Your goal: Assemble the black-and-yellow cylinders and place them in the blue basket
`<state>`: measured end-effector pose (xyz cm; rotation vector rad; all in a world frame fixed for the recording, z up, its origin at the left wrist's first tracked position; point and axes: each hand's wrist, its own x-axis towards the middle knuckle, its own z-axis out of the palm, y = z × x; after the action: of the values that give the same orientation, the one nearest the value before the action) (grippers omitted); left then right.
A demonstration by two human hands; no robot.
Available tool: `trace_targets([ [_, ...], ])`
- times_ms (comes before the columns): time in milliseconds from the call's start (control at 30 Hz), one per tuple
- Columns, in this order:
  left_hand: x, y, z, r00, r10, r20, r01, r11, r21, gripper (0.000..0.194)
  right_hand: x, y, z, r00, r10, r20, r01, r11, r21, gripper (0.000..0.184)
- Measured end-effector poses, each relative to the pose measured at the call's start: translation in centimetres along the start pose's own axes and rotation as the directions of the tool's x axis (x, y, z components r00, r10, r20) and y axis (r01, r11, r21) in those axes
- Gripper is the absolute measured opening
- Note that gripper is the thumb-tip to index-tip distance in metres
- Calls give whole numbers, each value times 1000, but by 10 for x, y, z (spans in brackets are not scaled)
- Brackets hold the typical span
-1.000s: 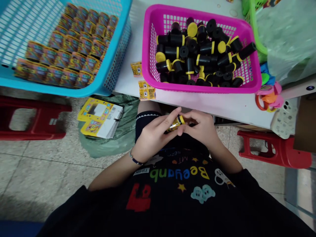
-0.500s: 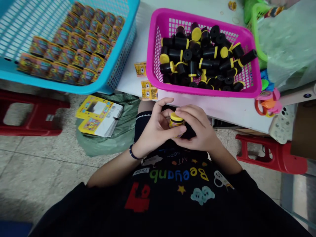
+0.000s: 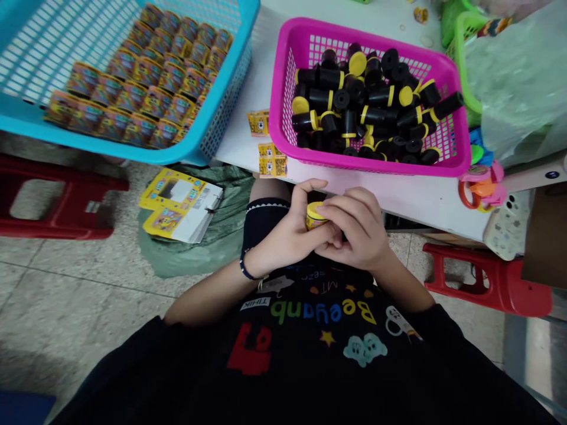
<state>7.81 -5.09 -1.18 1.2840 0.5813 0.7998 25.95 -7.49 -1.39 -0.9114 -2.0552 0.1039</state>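
Note:
A small black jar with a yellow lid (image 3: pixel 315 215) sits between my hands just below the table edge, its lower part hidden by my fingers. My left hand (image 3: pixel 287 230) cradles it from below and the side, with a dark bracelet on the wrist. My right hand (image 3: pixel 352 227) closes over it from the other side, fingers across the jar. Both hands are well below the pink plastic basket (image 3: pixel 278 106), which holds several black cylinders with yellow caps (image 3: pixel 354 106).
A blue basket (image 3: pixel 230 77) of several rows of colourful packets stands on the white table (image 3: pixel 354 200). Yellow labels (image 3: pixel 272 166) lie on the table, and printed yellow cards (image 3: pixel 179 203) rest on a green bag (image 3: pixel 230 192). Red stools (image 3: pixel 57 206) stand on the tiled floor.
The jar has turned in my fingers, its yellow lid now tilted toward the upper left, and more of it is covered by my right hand. The view has shifted slightly.

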Motion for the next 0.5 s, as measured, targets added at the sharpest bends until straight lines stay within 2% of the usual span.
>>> trace_targets([
  [100,1,-1,4,991,76,-112,-59,988,144,66,-2,3,2,997,27,76,-23,998,-52,49],
  [200,-1,-1,6,994,63,-90,-54,994,94,67,-2,3,3,999,-29,-22,26,994,-102,49],
  [300,-3,3,4,999,25,33,-24,999,-26,72,-4,0,1,991,-73,-113,64,995,-80,54],
  [367,-4,5,1,989,38,142,-26,996,-83,80,-5,-3,-4,992,-92,-90,84,993,-86,45],
  [433,-4,5,-1,953,84,292,-33,984,-177,84,-5,-5,-10,992,-121,-42,116,987,-109,37],
  [500,-4,4,-2,897,140,418,-20,960,-280,84,-4,-7,-13,986,-166,-23,162,979,-125,32],
])
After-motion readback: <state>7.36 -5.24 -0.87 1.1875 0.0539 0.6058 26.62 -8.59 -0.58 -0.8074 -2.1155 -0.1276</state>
